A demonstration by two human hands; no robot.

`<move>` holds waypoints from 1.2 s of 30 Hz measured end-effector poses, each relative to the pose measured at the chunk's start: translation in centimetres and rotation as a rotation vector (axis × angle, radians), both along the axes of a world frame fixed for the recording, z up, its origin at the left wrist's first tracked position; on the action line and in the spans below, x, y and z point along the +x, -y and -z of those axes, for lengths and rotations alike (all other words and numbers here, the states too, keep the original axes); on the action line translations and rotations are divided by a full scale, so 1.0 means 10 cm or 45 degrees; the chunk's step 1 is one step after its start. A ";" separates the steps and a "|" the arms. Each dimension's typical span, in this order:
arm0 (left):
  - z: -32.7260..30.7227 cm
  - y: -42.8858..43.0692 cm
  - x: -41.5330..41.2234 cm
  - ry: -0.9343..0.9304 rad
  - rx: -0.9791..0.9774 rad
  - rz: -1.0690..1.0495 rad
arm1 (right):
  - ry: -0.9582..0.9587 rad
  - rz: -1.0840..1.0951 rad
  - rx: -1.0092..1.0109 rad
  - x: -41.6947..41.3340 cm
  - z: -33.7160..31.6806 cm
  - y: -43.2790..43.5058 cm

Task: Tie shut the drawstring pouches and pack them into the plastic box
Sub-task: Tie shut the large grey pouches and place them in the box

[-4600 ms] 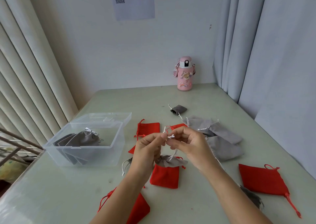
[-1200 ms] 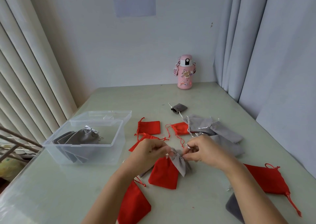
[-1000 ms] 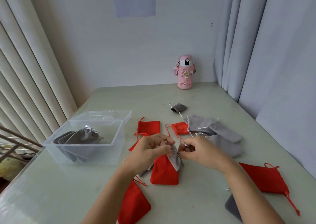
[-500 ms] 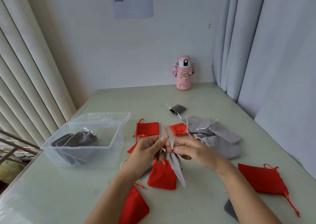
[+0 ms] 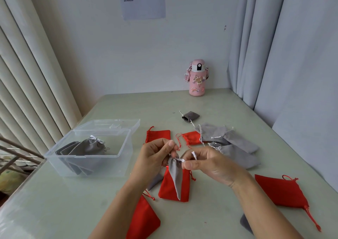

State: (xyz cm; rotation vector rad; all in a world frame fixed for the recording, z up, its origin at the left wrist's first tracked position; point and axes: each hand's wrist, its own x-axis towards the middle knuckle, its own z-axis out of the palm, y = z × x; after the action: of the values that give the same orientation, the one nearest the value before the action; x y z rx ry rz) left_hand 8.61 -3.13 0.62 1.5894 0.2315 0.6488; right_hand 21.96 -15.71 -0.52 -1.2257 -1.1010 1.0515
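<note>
Grey pouch (image 5: 175,177) now dangles straight; left hand (image 5: 155,156) pinches its neck, right hand (image 5: 210,164) its white cord (image 5: 193,155).

The left hand (image 5: 155,158) and right hand (image 5: 210,167) are bare, with short plain thumbnails (image 5: 188,165), and both forearms (image 5: 261,207) show uncovered to the lower edge, faint creases crossing the right wrist.

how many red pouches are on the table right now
5 red pouches: one behind the left hand, one beside the grey pile, one under the held grey pouch, one at the bottom edge, one far right. Another may be hidden behind that hand.
</note>
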 end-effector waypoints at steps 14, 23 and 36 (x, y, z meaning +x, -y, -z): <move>0.05 -0.06 0.02 -0.103 0.075 -0.168 | -0.216 0.397 0.283 -0.22 0.12 -0.23; 0.11 -0.01 0.06 -0.162 0.115 -0.106 | 0.152 0.605 0.296 -0.13 0.04 -0.16; 0.07 -0.06 0.06 -0.060 0.009 -0.231 | 0.630 0.430 0.051 -0.10 0.05 -0.10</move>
State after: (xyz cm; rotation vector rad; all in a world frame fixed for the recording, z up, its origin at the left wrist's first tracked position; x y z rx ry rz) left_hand 9.23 -2.52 -0.09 1.6030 0.4122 0.7532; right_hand 20.93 -14.70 -1.06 -1.6217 -1.2177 0.4759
